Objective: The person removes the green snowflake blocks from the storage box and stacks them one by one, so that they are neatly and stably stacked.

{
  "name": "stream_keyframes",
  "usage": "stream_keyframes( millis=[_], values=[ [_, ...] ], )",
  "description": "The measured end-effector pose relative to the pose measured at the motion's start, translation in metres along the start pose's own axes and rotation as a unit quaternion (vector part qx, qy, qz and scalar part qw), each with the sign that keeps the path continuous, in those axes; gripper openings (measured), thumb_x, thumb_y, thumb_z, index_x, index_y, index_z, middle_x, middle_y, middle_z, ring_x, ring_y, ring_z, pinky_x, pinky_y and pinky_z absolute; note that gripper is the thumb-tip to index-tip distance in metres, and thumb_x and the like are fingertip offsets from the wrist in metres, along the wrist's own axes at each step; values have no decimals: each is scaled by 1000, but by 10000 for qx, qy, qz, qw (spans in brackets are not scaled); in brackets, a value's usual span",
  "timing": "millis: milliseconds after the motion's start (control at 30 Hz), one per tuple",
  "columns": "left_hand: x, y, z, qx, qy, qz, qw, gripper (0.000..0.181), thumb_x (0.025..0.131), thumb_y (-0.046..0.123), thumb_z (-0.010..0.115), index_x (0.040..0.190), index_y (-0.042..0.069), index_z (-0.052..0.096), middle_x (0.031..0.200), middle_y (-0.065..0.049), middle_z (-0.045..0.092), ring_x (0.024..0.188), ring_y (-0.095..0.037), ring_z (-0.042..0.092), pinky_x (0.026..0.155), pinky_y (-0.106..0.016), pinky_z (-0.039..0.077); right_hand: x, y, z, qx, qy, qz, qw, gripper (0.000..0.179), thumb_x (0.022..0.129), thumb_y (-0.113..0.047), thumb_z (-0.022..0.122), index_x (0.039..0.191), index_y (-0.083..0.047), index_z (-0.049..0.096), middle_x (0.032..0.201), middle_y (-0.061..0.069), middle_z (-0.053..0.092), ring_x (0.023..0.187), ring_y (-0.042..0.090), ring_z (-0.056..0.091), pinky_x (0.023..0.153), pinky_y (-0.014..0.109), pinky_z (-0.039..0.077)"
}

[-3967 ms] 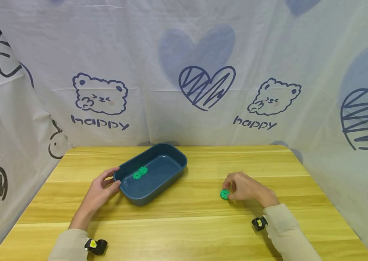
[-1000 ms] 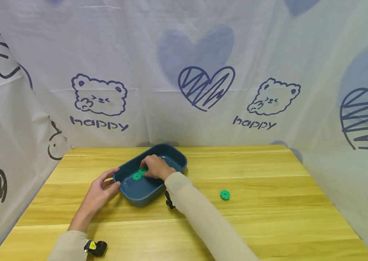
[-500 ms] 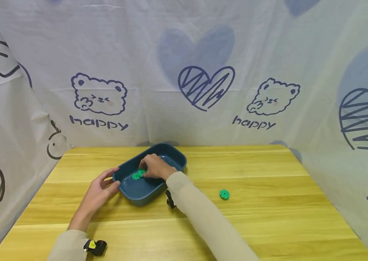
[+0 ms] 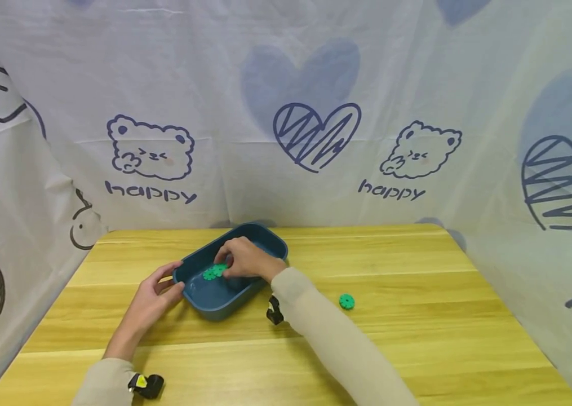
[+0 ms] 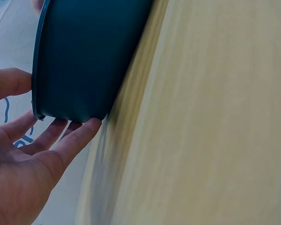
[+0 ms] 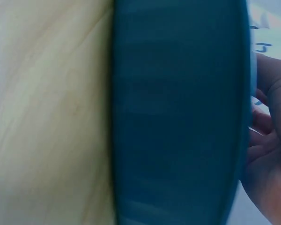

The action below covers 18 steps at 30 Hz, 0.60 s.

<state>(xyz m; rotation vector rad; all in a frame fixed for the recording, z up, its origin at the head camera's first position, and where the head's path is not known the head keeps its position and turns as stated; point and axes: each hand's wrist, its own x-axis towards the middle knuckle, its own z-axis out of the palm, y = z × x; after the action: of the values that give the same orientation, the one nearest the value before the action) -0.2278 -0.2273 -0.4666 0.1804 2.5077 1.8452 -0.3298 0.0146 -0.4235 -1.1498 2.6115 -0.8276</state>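
A dark blue rectangular bin (image 4: 209, 301) stands at an angle on the table, left of centre. My left hand (image 4: 153, 299) holds its near-left end from outside, thumb at one corner and fingers at the other. In the left wrist view the thumb (image 5: 11, 82) touches the rim and the fingertips (image 5: 91, 126) lie against the end wall. My right hand (image 4: 246, 258) reaches over the bin's right wall and pinches a green notched building disc (image 4: 221, 270) inside it. Beside that lies another green disc (image 4: 209, 274). In the right wrist view the bin's wall hides the fingertips and discs.
A further green disc (image 4: 346, 301) lies on the wooden table (image 4: 417, 332), right of the bin. Behind the table hangs a white cloth (image 4: 235, 113) printed with hearts and bears, with more cloth at both sides.
Four seconds ago my right hand was at the disc on the table; it left that disc there and moved left into the bin. Lately its wrist has shifted slightly right. My left hand stays put.
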Motion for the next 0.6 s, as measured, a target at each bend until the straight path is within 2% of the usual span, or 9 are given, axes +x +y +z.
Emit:
stream_keyframes(
  millis=[267,600],
  values=[
    [-1,-1,-1,54,-11,-36,10000,59,105,12,58,158,3,36,157,-26,39,140,-45,47,85,-14,56,-22,-4,-15,-76,51,-119,9999,27,89,-11,80,116,-8,78,115,5,74,97,15,69,81,15,55],
    [-1,2,0,44,-6,-10,10000,58,105,12,58,158,3,36,157,-26,39,139,-44,48,85,-14,57,-52,-2,-33,-269,-87,24,9996,28,87,-8,81,115,-9,78,113,5,75,97,19,69,82,19,56]
  ],
)
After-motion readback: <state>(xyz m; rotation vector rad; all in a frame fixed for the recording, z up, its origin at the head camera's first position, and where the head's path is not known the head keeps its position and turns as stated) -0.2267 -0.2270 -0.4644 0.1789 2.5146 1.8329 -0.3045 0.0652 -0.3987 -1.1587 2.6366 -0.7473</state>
